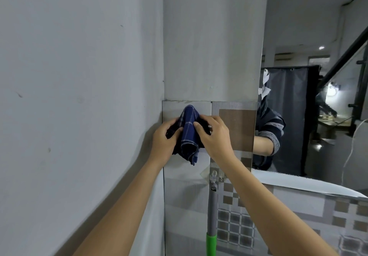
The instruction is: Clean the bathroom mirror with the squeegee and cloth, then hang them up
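Observation:
A dark blue checked cloth [189, 134] is bunched against the tiled wall near the room's corner. My left hand [164, 138] grips its left side and my right hand [214, 136] pinches its right side. Whatever the cloth hangs from is hidden behind it. Below my right wrist the squeegee [212, 212] hangs upright from a clear wall hook [213, 177]; its grey pole turns green near the frame's bottom, and its blade is out of view. The mirror [322, 96] fills the right side and reflects my sleeve and arm.
A plain grey wall [79, 96] closes in on the left and meets the tiled wall [235, 216] at the corner. A white ledge [298, 184] runs under the mirror. A white cable [350, 152] hangs at the far right.

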The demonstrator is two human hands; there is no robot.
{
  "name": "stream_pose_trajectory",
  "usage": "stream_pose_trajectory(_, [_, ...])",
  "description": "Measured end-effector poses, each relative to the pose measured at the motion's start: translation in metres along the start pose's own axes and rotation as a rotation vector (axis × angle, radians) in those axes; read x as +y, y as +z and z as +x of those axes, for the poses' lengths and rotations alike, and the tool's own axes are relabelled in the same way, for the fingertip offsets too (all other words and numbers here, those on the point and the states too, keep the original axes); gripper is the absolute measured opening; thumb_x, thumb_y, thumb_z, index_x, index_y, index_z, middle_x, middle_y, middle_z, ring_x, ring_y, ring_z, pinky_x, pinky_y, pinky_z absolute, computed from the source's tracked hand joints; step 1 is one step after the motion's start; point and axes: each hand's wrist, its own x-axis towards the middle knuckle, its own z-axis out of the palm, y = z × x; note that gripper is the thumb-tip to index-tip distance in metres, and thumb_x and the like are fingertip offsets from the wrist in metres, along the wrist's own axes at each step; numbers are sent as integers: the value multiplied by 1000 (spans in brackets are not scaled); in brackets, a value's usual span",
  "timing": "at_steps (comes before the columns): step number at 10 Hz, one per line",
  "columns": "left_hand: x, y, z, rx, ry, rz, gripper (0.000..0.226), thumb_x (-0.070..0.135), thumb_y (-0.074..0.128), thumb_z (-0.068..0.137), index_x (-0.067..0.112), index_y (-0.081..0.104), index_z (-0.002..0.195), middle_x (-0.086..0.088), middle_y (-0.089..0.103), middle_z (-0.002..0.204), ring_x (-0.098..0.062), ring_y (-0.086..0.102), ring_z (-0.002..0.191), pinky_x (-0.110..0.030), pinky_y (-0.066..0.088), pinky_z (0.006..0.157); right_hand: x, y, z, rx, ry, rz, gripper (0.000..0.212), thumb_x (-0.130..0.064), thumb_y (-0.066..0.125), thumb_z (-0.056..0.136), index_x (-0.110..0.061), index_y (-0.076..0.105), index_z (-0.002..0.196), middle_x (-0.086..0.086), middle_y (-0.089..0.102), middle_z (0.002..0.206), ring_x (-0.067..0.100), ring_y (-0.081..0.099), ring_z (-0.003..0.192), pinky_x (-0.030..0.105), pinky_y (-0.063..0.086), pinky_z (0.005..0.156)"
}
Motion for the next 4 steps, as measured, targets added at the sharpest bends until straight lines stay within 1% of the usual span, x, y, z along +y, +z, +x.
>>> stream_pose_trajectory(1, [-3,-1,2,-8,-1,8,27,16,57,90,16,61,117,-1,67,109,-12,62,101,-34,50,91,1,2,0,-14,16,1,36,-29,56,91,-11,58,122,6,56,113,13,51,97,22,42,86])
stream_pose_trajectory(2, [3,-5,0,-19,-18,69,28,16,55,91,19,59,119,1,65,112,-6,60,102,-21,48,87,-3,-2,-2,-35,24,-10,36,-29,54,92,-11,57,123,8,57,114,13,50,96,21,40,83])
stream_pose_trajectory(3, [15,-9,-8,-48,-20,210,32,20,53,92,19,53,125,1,61,118,-10,56,106,-23,45,89,-13,-12,-8,-110,55,-49,35,-28,49,94,-11,54,124,8,55,116,12,47,95,21,36,81])
stream_pose_trajectory(4, [23,-15,-20,-87,-6,314,37,26,51,93,21,48,130,1,57,123,-12,53,111,-33,44,95,-19,-21,-18,-174,55,-99,34,-28,46,96,-10,50,124,8,53,120,17,47,99,24,35,83])
